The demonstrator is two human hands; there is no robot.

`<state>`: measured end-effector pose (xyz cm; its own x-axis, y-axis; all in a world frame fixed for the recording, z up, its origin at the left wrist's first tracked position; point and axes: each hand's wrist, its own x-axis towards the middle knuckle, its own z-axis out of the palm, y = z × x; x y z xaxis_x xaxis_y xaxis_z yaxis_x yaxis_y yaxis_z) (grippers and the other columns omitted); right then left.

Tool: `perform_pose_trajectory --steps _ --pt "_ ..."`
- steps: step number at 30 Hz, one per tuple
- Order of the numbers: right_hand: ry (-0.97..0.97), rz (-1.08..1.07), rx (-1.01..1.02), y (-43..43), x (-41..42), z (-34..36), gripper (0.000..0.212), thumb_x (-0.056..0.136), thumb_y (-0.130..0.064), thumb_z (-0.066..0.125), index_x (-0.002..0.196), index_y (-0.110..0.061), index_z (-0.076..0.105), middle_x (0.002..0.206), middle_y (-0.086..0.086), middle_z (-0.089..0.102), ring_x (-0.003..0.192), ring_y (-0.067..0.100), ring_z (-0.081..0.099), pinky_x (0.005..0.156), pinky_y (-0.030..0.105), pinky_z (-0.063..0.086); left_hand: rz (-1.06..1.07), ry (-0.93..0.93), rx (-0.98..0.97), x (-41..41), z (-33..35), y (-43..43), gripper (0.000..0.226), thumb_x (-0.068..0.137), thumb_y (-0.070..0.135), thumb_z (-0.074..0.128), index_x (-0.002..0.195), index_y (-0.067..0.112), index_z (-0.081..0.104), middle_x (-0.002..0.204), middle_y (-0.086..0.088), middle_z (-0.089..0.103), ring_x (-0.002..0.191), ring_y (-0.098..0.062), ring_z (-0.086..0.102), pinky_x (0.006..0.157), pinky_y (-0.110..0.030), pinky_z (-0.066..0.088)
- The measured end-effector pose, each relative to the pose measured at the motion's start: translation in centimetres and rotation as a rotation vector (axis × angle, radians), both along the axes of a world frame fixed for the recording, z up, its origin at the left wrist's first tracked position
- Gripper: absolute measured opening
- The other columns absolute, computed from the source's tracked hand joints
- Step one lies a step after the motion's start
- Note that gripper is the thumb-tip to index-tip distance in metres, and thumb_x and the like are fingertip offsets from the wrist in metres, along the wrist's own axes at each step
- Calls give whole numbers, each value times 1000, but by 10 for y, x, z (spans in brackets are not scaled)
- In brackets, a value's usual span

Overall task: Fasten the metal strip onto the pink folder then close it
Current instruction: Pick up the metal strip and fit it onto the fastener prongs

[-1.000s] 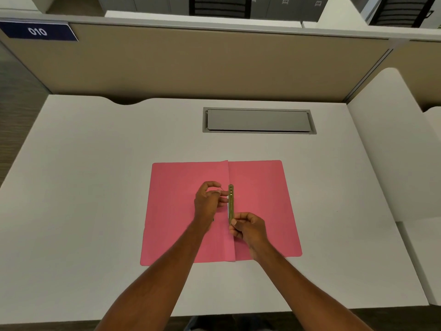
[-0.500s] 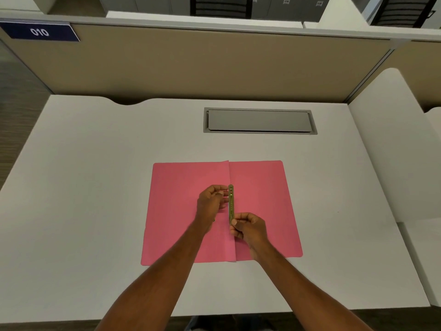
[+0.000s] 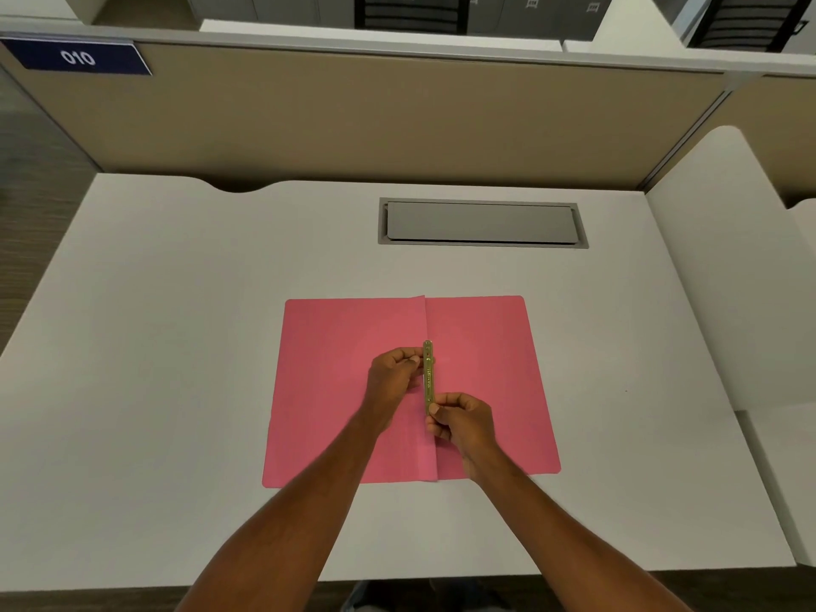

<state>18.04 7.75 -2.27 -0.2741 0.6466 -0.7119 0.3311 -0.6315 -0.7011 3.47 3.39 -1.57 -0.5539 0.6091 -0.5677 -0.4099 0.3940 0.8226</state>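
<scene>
Pinching the far portion of the metal strip (image 3: pixel 428 374), the left hand (image 3: pixel 394 378) has its fingers curled, with thumb and forefinger tips closed against the strip's left edge near its upper end. The right hand (image 3: pixel 462 420) is likewise curled, its thumb and fingertips pressed together on the near end of the strip, which that hand covers. Both forearms enter from the lower edge of the view and converge on the strip.

The metal strip is narrow and brass-coloured. It runs lengthwise along the centre fold of the pink folder (image 3: pixel 485 368), just right of the crease. Small marks show along its face; whether these are holes or prongs cannot be determined at this resolution. Whether the strip is fully seated on the folder or slightly lifted is also unclear.

The pink folder lies open and flat. Its left leaf and right leaf are spread to either side of the fold. A narrow flap of the left leaf stands slightly raised along the crease.

The folder rests on the white desk (image 3: pixel 176 346), near the front edge and roughly centred. Well beyond the folder, a grey cable hatch (image 3: pixel 482 222) is set flush in the desk surface. A tan partition (image 3: pixel 397 121) stands behind the desk. A blue plate marked "010" (image 3: pixel 79 58) is fixed at the partition's upper left.
</scene>
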Motion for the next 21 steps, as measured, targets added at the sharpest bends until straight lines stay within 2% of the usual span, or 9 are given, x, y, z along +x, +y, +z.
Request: perform_pose_trajectory --steps 7,11,16,21 --pt "-14 13 8 0 -1 0 12 92 7 75 98 -3 79 86 16 80 69 22 73 68 33 68 -6 -6 23 -1 -1 0 29 107 4 54 111 14 81 117 -17 83 102 -25 72 98 -52 59" --pt "-22 13 16 -2 0 0 12 92 6 74 100 -2 79 94 22 82 69 22 73 69 33 68 -26 -4 19 0 -2 -1 30 106 5 56 104 18 82 114 -16 83 98 -26 68 91 -46 57" --pt "-44 -5 11 -1 0 0 14 93 8 71 100 -1 79 98 25 81 72 24 73 71 34 68 -5 -23 18 0 -6 -1 28 107 4 54 118 7 80 117 -16 83 104 -26 73 94 -45 59" --pt "-50 -6 0 0 1 1 14 94 9 70 100 0 78 101 27 80 75 27 74 72 36 68 1 -48 29 -4 -7 0 28 108 4 55 123 5 78 120 -17 82 110 -27 75 96 -46 61"
